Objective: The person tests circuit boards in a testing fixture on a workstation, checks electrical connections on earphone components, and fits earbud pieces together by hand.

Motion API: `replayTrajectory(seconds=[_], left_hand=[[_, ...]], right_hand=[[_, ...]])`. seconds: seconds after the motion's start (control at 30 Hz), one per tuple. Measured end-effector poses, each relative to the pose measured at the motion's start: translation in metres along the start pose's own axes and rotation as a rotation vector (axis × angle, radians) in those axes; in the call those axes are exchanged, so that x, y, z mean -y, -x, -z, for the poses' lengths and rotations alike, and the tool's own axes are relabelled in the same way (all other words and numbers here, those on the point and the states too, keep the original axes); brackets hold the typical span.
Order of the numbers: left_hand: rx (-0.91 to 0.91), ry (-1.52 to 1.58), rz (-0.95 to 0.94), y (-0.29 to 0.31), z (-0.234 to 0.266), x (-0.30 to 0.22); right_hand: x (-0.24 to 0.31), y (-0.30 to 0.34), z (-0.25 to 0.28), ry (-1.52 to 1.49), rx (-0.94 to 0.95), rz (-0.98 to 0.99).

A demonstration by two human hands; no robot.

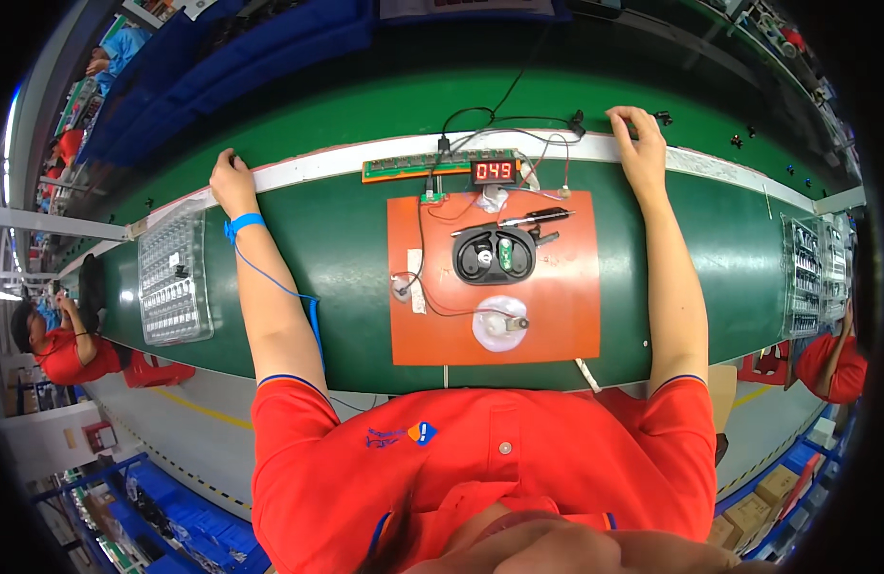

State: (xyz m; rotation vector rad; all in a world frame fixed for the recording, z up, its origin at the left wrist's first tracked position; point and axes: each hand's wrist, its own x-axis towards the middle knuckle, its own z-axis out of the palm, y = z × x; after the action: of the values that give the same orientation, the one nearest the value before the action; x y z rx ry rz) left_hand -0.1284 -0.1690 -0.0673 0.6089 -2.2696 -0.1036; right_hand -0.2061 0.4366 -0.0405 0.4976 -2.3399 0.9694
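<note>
My left hand [233, 184] rests at the left end of the white strip, a blue wrist strap [243, 225] round its wrist. Its fingers are loosely bent and apart, and I see nothing in them. Over the strip's right part is my right hand [643, 148], thumb apart from its curved fingers, holding nothing. Between my arms, on an orange mat [432, 344], lies an open black earbud case [494, 277] with a dark ear-hook piece and a green part inside. A black pen [536, 220] lies just beyond it.
A green circuit strip [394, 170] and a red digital display [493, 172] stand behind the mat, with black cables [499, 120] running over them. Clear trays sit at left [179, 287] and right [804, 277]. A round white pad [499, 323] is near me. Co-workers sit at both sides.
</note>
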Motion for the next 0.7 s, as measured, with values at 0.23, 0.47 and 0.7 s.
replayTrajectory(seconds=[0.23, 0.47, 0.7], left_hand=[[-0.037, 0.199, -0.003, 0.009, 0.024, -0.053], [0.523, 0.862, -0.068, 0.052, 0.110, -0.219], [1.016, 0.975, -0.296, 0.107, 0.163, -0.267]], right_hand=[[0.070, 0.010, 0.017, -0.092, 0.022, 0.292], [0.130, 0.046, 0.017, -0.222, 0.465, 0.624], [0.141, 0.066, 0.021, -0.198, 0.487, 0.559]])
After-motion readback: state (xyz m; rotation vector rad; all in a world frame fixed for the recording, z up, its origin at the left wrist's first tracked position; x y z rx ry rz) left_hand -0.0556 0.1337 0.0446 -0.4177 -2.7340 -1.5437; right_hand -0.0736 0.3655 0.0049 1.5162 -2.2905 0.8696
